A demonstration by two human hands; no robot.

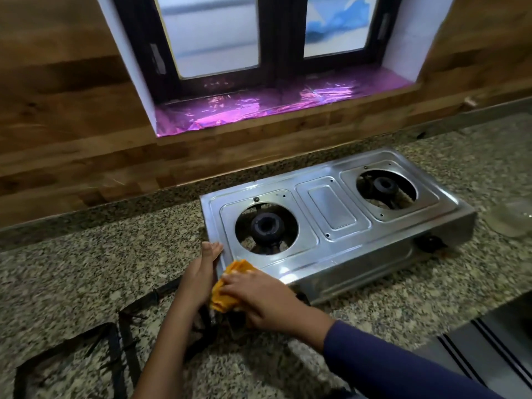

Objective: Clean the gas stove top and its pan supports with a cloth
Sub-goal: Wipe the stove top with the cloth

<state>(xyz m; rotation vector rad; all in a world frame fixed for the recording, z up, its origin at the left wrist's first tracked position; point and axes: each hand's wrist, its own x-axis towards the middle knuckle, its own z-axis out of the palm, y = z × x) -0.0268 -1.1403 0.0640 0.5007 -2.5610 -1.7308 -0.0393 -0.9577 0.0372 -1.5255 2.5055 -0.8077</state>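
Steel stove (339, 208) runs near-left to far-right; right hand (259, 295) holds orange cloth (239, 267), left hand (201, 266) flat against end.

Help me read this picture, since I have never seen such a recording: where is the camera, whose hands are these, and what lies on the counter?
No machine here: a person wears a wide-angle camera on the head, so you look down at their own two hands. A steel two-burner gas stove sits on a granite countertop below a window. Its black pan supports are off and lie on the counter, lower left. The left hand rests with straight fingers against the stove's left edge. The right hand holds a bunched orange cloth on the stove's front left corner.
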